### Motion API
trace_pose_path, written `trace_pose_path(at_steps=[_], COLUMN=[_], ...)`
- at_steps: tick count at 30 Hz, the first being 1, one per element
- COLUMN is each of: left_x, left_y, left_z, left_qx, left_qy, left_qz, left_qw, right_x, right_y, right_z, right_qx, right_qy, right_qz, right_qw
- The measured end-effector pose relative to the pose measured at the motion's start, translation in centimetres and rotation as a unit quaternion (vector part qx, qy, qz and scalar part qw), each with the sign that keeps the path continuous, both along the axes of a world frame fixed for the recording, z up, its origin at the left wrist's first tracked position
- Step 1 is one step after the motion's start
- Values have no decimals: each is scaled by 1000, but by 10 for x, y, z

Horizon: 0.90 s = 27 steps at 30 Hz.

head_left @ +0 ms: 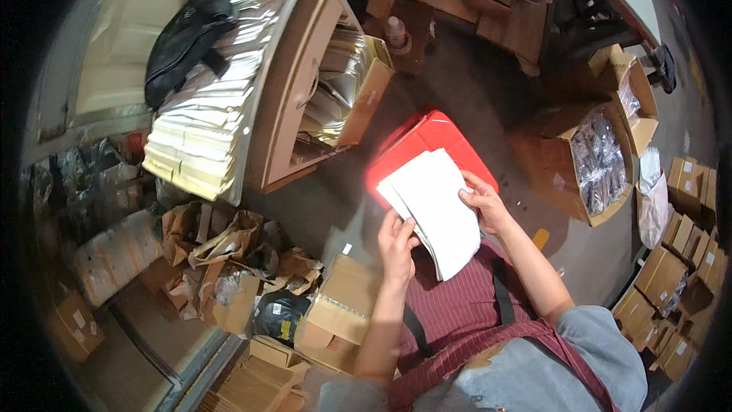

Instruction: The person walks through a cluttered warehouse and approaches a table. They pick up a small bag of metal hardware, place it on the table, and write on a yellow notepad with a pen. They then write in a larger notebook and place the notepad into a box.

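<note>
A thin stack of white paper sheets [438,214] is held between my two hands in front of my maroon striped apron [465,301]. My left hand [398,246] grips the stack's lower left edge, with the thumb on top. On the opposite edge, my right hand [486,202] pinches it between thumb and fingers. The sheets are slightly fanned at the left, and their upper face looks blank. Just beyond the paper is a bright red plastic stool or box [450,137], partly covered by the sheets.
Paper stacks [206,118] fill the cabinet top at left, under a black bag [187,42]. A carton of papers [366,91] stands beside it. Open cartons with plastic-wrapped goods [598,156] sit at right. More cardboard boxes [343,297] lie at lower left, and a bottle [395,32] stands farther off.
</note>
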<state>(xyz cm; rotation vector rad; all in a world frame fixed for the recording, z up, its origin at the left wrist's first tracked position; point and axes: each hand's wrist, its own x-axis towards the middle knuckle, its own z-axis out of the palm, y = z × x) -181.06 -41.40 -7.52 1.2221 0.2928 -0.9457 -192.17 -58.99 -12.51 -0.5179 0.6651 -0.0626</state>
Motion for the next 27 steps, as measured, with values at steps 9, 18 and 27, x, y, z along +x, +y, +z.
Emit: trace_pose_path(at_steps=[9, 18, 27], left_x=[23, 77, 99], left_y=[-32, -5, 0], left_z=[-51, -99, -131], left_qx=[-4, 42, -18], left_qy=[-10, -87, 30], left_qz=[-77, -147, -113], left_qw=[997, 984, 993], right_x=[7, 14, -5], right_y=[-18, -24, -24], right_z=[-50, -88, -72], right_qx=[-42, -115, -152], right_qy=[71, 158, 207], right_qz=[-5, -130, -239], right_qw=[997, 972, 936])
